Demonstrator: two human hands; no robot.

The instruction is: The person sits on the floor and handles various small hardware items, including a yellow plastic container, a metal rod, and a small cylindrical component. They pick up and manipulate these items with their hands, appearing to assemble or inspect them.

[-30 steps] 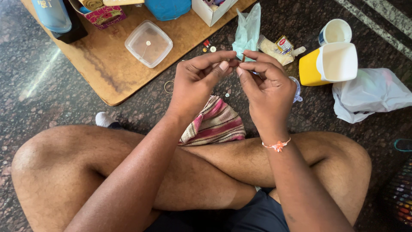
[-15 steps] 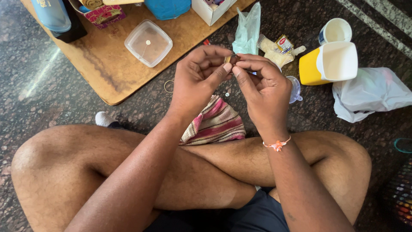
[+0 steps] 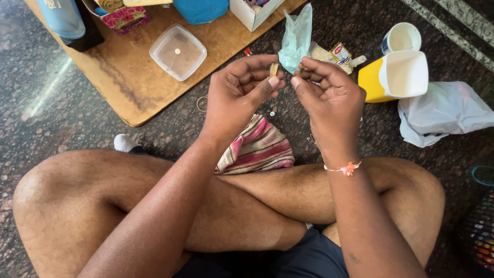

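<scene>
I sit cross-legged on a dark stone floor. My left hand (image 3: 241,91) pinches a small gold-coloured piece (image 3: 274,69) between thumb and fingers, raised in front of me. My right hand (image 3: 329,95), with an orange thread band on its wrist, is held close beside it with fingertips pinched together; whether something thin is in them I cannot tell. A striped pink and beige cloth (image 3: 260,146) lies on the floor under the hands, against my shin. Tiny loose bits lie on the floor near it.
A low wooden board (image 3: 139,87) at upper left carries a clear lidded tub (image 3: 177,51), a blue bottle (image 3: 62,18), boxes and a blue container. A teal bag (image 3: 297,36), a yellow tub (image 3: 393,77), a white cup (image 3: 401,37) and a white plastic bag (image 3: 442,113) lie right.
My hands have drawn slightly apart; a second ago their fingertips touched. The small gold piece now shows at my left fingertips.
</scene>
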